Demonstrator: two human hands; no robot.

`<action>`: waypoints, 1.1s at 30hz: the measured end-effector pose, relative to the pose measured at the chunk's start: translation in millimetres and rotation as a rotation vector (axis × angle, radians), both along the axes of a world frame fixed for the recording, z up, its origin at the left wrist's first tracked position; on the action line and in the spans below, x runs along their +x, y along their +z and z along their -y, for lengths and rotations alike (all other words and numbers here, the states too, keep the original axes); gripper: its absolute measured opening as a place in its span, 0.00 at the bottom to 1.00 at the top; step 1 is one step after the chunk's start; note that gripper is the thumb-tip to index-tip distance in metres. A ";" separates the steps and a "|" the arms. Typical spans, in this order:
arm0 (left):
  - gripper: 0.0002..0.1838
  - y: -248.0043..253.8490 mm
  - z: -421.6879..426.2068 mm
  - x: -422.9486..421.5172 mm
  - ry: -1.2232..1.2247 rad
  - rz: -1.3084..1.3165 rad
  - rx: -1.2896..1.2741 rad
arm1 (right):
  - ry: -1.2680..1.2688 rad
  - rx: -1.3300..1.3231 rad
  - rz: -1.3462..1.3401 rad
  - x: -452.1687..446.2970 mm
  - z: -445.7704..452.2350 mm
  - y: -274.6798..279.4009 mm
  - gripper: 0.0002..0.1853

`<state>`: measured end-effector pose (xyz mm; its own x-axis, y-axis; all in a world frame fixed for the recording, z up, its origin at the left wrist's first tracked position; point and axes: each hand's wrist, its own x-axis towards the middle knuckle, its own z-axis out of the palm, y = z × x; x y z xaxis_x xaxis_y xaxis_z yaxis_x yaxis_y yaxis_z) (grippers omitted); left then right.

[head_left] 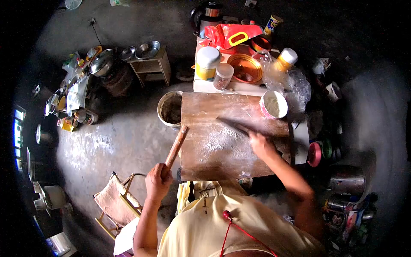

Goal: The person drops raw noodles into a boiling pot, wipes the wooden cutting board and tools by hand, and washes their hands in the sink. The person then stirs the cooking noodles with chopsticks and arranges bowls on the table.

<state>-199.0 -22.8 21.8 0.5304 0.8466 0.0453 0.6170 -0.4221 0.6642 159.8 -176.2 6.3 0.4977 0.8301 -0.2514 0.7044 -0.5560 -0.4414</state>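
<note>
Rolling pin (176,147) clenched in my left hand (157,180), its tip over the left edge of the wooden board (201,109); my right hand (260,144) grips what looks like a dark blade (232,126), blurred, over the board's middle. White powder (220,143) lies scattered across the board. A white tub (274,105) stands at the board's far right corner, a bucket (170,125) beside the board's far left, and past its far edge I see an orange bowl (257,65)
</note>
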 end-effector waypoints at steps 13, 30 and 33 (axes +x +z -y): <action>0.08 -13.7 -57.2 46.1 -0.135 -0.015 0.126 | 0.336 0.091 0.257 -28.8 13.0 13.7 0.13; 0.12 -20.5 -117.5 167.0 -0.525 -0.011 0.256 | -0.323 0.339 0.387 29.3 14.0 -24.0 0.14; 0.11 -21.4 -123.8 171.9 -0.515 0.000 0.297 | -0.147 -0.064 0.346 24.5 4.4 -49.3 0.16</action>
<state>-27.1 101.0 0.4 0.8695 0.4310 0.2411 0.2830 -0.8350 0.4720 184.3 -180.7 -43.0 0.6748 0.7316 -0.0965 0.7164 -0.6809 -0.1522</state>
